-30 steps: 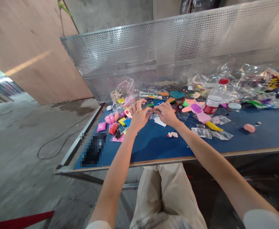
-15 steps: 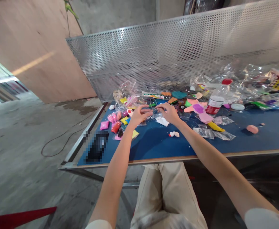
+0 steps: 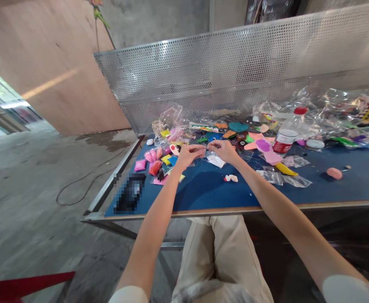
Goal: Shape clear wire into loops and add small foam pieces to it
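Your left hand [image 3: 188, 155] and right hand [image 3: 224, 150] pinch a small clear plastic packet [image 3: 205, 153] between them above the blue table's [image 3: 209, 189] middle; grip its edges firmly, pulling evenly.

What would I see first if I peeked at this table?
Two hands meet in the middle: the left hand and right hand pinch a small clear plastic bag between them. Bright clay packets lie to their left on the blue table, and a red-capped bottle stands to the right.
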Demonstrator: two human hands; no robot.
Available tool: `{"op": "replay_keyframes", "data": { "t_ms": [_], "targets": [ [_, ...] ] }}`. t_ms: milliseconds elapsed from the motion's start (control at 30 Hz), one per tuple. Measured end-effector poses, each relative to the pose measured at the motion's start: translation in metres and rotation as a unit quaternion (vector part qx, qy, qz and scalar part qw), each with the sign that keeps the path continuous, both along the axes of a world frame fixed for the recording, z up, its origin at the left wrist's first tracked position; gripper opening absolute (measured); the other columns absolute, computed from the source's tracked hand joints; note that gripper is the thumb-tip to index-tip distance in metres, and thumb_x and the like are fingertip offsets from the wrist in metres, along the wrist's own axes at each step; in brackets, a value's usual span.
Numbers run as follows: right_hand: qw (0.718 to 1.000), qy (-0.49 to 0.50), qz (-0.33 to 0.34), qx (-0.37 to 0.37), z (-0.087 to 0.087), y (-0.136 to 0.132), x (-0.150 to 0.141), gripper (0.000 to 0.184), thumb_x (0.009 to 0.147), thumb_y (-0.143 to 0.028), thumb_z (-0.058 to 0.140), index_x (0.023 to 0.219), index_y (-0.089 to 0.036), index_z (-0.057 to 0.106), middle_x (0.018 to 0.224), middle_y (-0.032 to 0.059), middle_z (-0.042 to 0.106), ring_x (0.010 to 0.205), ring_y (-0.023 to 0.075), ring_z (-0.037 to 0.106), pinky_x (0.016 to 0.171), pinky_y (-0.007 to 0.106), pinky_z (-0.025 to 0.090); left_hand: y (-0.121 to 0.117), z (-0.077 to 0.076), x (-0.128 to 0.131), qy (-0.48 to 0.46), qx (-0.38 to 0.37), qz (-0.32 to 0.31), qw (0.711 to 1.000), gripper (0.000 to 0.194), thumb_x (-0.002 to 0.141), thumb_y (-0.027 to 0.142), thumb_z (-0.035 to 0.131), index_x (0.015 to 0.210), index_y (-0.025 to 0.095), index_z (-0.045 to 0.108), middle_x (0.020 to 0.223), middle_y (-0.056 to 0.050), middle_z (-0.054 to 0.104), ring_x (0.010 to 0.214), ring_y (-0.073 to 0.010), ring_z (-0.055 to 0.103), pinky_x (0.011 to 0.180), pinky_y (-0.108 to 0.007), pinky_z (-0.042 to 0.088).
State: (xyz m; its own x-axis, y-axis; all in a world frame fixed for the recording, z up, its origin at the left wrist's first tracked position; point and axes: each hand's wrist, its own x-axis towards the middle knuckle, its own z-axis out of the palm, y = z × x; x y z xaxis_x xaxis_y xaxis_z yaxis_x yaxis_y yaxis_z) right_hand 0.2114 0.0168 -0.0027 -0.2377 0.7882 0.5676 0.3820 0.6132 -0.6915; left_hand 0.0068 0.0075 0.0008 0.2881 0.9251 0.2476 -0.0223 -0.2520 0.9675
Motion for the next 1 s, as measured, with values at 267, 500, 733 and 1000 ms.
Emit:
{"op": "replay_keyframes", "data": {
  "t_ms": [267,500,733,1000],
  "targets": [
    [0.999,-0.018,0.011,-0.026,0.0014,0.0,-0.0045,0.021,0.085,-0.032,0.056,0.078,-0.02,0.072,0.076,0.0047,0.076,0.071,0.0204,0.067,0.07,0.031,0.05,0.0007,-0.001,0.0,0.045,0.071,0.025,0.996,0.035,0.071,0.042,0.086,0.094,0.015,0.082,0.08,-0.006,0.079,0.072,-0.0178,0.072,0.074,-0.031,0.059],
    [1.0,0.01,-0.009,0.005,-0.0013,-0.0005,-0.0072,0.022,0.088,-0.039,0.058,0.085,-0.02,0.069,0.079,0.0047,0.074,0.075,0.0209,0.065,0.07,0.032,0.05,-0.0009,-0.0006,-0.0008,0.037,0.058,0.029,0.997,0.044,0.075,0.043,0.084,0.111,0.017,0.078,0.09,-0.008,0.08,0.079,-0.0198,0.074,0.077,-0.034,0.061],
    [0.998,0.045,-0.028,0.026,-0.0032,0.0008,-0.0077,0.026,0.088,-0.044,0.059,0.081,-0.021,0.069,0.08,0.0053,0.074,0.076,0.0209,0.065,0.073,0.034,0.05,0.0043,-0.0052,-0.0023,0.033,0.044,-0.003,0.998,0.042,0.071,0.045,0.087,0.102,0.017,0.079,0.094,-0.008,0.08,0.085,-0.021,0.076,0.085,-0.037,0.062],
    [0.998,0.044,-0.041,0.031,-0.0002,-0.0026,-0.0077,0.027,0.09,-0.045,0.06,0.08,-0.021,0.07,0.078,0.0054,0.074,0.075,0.0215,0.066,0.073,0.034,0.051,0.0025,-0.004,-0.0046,0.083,0.136,0.058,0.986,0.024,0.084,0.039,0.077,0.1,0.021,0.083,0.103,-0.007,0.081,0.092,-0.0239,0.077,0.084,-0.036,0.062]
  ]
}}
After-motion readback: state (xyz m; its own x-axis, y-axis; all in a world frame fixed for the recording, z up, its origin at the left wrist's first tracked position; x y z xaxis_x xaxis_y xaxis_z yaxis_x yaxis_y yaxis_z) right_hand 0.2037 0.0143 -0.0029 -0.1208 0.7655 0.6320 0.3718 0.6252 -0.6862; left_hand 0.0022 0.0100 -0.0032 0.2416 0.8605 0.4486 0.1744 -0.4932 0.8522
